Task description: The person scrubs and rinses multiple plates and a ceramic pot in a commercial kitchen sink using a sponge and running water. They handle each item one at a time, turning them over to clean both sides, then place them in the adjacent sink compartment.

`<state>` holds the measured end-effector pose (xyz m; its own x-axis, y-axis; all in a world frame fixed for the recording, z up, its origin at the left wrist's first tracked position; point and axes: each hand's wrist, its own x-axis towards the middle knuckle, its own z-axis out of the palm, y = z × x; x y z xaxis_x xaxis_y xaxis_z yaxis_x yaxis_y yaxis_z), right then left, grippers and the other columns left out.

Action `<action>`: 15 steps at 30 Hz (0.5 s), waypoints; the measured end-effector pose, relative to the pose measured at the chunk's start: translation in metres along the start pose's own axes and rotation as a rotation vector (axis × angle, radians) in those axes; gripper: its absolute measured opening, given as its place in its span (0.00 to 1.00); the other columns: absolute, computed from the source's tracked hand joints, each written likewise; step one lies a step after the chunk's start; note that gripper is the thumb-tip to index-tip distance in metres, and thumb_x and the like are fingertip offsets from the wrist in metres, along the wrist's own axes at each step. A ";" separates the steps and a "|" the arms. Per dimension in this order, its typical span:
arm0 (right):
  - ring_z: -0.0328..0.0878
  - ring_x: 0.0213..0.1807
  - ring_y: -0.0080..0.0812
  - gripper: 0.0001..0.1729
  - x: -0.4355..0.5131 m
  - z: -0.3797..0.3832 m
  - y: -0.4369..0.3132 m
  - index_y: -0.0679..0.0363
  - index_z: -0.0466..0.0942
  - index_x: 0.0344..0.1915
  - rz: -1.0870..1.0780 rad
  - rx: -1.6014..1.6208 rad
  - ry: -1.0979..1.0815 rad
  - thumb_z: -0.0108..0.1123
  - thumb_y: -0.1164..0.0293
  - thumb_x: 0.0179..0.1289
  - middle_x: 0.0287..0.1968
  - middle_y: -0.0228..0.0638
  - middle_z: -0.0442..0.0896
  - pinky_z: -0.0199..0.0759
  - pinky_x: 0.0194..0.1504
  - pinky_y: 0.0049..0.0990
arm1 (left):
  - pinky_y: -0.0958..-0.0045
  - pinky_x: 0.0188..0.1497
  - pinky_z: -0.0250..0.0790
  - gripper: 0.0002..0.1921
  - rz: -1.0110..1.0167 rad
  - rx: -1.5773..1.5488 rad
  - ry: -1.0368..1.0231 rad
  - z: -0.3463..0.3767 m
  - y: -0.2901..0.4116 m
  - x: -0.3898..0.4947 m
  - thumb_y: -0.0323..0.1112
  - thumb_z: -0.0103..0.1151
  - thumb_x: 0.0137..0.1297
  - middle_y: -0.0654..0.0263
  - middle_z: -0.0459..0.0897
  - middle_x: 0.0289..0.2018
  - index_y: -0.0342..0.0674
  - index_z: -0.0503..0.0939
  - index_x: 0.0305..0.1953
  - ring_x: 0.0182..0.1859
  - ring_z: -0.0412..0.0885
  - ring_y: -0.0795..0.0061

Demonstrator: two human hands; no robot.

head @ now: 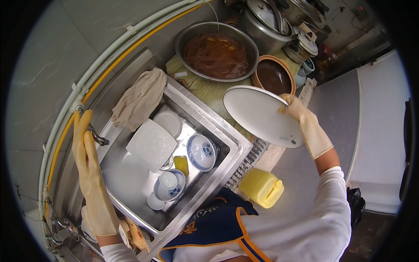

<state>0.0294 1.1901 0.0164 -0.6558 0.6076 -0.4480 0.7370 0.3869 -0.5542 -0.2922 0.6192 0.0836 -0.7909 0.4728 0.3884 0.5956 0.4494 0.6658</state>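
My right hand [296, 109], in a cream rubber glove, grips the rim of a large white oval plate [258, 114] beyond the sink's right edge. The plate is tilted, with a small coloured mark near its lower end. My left hand [86, 157], gloved alike, reaches up beside the metal tap [100, 139] with fingers stretched out; whether they touch the tap is hidden. Below the spout, the stainless steel sink [226, 163] holds a square white plate [152, 144], a round white dish [168, 122], blue-and-white bowls [201, 152], a small white cup [155, 201] and a yellow-green sponge [181, 165].
A beige cloth [140, 98] drapes over the sink's back corner. Beyond stand a metal basin [216, 55] of brown strands in liquid, a clay pot [275, 77] and a large lidded pot [265, 29]. A yellow jerrycan [262, 188] is on the floor; dishes [137, 234] sit lower left.
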 end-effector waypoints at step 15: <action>0.89 0.47 0.31 0.34 0.166 0.052 0.091 0.68 0.85 0.61 0.071 0.024 -0.329 0.87 0.65 0.58 0.48 0.40 0.93 0.83 0.54 0.32 | 0.57 0.86 0.47 0.25 -0.042 0.112 0.096 0.016 -0.005 -0.003 0.41 0.39 0.90 0.48 0.73 0.76 0.32 0.73 0.75 0.82 0.64 0.58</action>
<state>-0.0214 1.2899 -0.1450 -0.6234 0.3744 -0.6865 0.7813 0.3330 -0.5279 -0.2910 0.6278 0.0689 -0.8222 0.3792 0.4245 0.5692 0.5513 0.6100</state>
